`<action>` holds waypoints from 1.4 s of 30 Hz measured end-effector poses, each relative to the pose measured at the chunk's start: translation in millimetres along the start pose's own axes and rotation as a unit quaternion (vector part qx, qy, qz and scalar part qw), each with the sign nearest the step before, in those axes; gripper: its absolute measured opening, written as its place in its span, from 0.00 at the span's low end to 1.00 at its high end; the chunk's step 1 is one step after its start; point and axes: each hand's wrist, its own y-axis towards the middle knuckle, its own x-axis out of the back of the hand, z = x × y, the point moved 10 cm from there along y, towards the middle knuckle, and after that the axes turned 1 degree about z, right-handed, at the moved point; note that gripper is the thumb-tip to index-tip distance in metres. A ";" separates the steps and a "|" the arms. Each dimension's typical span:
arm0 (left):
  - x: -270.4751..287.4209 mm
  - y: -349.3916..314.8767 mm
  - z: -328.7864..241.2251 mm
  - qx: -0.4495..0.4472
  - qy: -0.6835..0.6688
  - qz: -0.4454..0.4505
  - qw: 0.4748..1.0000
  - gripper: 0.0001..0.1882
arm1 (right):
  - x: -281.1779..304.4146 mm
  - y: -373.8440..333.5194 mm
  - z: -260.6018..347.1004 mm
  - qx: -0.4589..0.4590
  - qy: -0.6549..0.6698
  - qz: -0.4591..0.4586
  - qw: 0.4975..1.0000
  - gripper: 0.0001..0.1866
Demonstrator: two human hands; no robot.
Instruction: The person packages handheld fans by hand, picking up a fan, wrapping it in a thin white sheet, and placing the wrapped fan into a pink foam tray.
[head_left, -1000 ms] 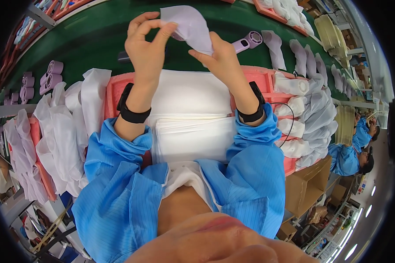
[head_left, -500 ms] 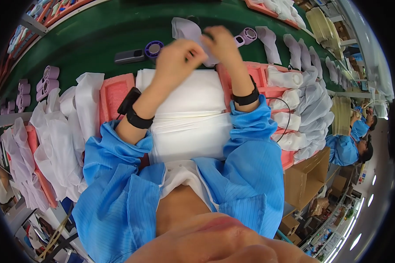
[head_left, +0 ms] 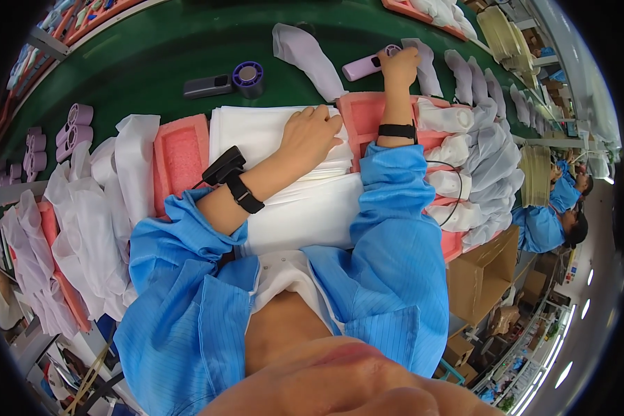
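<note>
My left hand [head_left: 312, 139] rests on the stack of thin white bags [head_left: 246, 135], fingers slightly apart and bent over its upper right part; no bag is seen lifted. My right hand [head_left: 399, 68] is closed around the head end of a lilac handheld fan [head_left: 362, 68] on the green table. Part of the fan's round head shows above my fingers. Between my hands, farther off, a translucent white sleeve [head_left: 305, 59] with a shape inside lies on the table. A dark grey handheld fan [head_left: 248, 78] with a purple ring lies to the left.
Pink foam trays [head_left: 180, 149] flank the stack; the right one holds several bagged items [head_left: 445, 119]. Bagged fans [head_left: 426, 73] line the table at right. Lilac fans [head_left: 76, 132] and white bags [head_left: 83, 229] are at left. A cardboard box [head_left: 482, 284] stands at lower right, with co-workers [head_left: 544, 229] beyond.
My hands have parted from the translucent sleeve, which now lies alone. My left hand has come back onto the bag stack. My right hand has gone right and taken hold of the lilac fan.
</note>
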 end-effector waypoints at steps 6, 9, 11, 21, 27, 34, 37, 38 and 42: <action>-1.6 0.0 -0.1 0.002 0.004 -0.005 1.000 0.13 | -10.8 1.0 -19.7 -0.102 0.047 0.068 0.991 0.33; 2.4 0.2 -2.1 0.003 -0.020 0.000 1.000 0.13 | -10.7 7.3 -8.8 -0.028 0.201 0.070 0.977 0.34; 5.6 0.0 -5.6 -0.004 -0.038 0.003 0.999 0.12 | 5.5 6.2 9.5 0.083 0.444 0.033 0.891 0.34; -1.9 -0.3 2.1 0.010 -0.049 0.012 0.999 0.09 | 68.1 -29.9 61.7 0.231 0.228 0.172 0.930 0.32; 2.4 8.2 17.2 0.064 -0.166 0.067 0.982 0.06 | 72.2 -52.4 69.6 0.215 -0.006 0.211 0.954 0.31; 46.1 17.7 41.5 0.095 -0.288 0.019 0.953 0.06 | 105.0 -39.7 63.3 0.174 0.201 0.144 0.953 0.30; 54.5 19.0 47.8 0.118 -0.308 0.018 0.944 0.08 | 85.9 -38.0 60.7 0.162 0.141 0.163 0.963 0.31; 55.7 19.1 48.3 0.118 -0.315 0.014 0.942 0.08 | 75.0 -39.2 60.1 0.158 0.062 0.178 0.969 0.31; 64.1 20.0 51.4 0.122 -0.329 -0.001 0.936 0.07 | 66.8 -38.9 58.3 0.154 -0.007 0.200 0.968 0.32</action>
